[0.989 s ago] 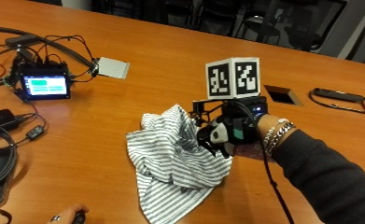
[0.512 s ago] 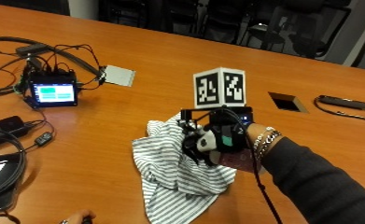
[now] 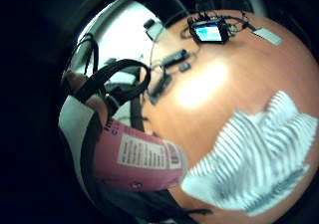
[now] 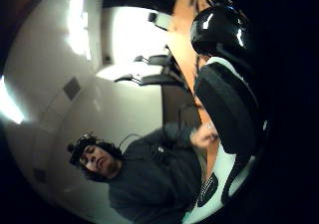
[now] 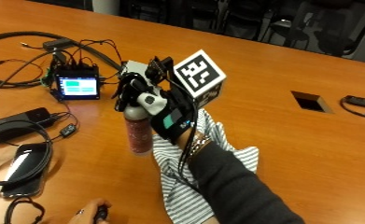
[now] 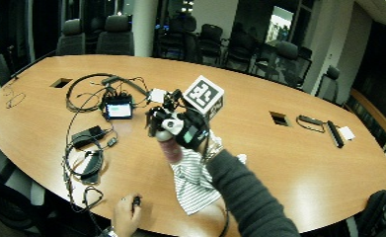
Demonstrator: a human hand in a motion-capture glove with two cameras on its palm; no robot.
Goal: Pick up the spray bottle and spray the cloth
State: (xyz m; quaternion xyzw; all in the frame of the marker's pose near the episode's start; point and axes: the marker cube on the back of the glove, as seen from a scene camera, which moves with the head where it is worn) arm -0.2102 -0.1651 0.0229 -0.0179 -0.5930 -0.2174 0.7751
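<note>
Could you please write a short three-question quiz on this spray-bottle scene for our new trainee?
1. True or false: the gloved right hand grips the spray bottle near its top.
2. Which thing lies under the person's forearm? A) the striped cloth B) the small lit screen C) the black charger
3. Fill in: the spray bottle's body is ____ in colour.

Key
1. True: the fingers are curled round its top.
2. A: the cloth lies crumpled on the wooden table beside the bottle.
3. Pink, as the little finger side palm view shows.
</note>
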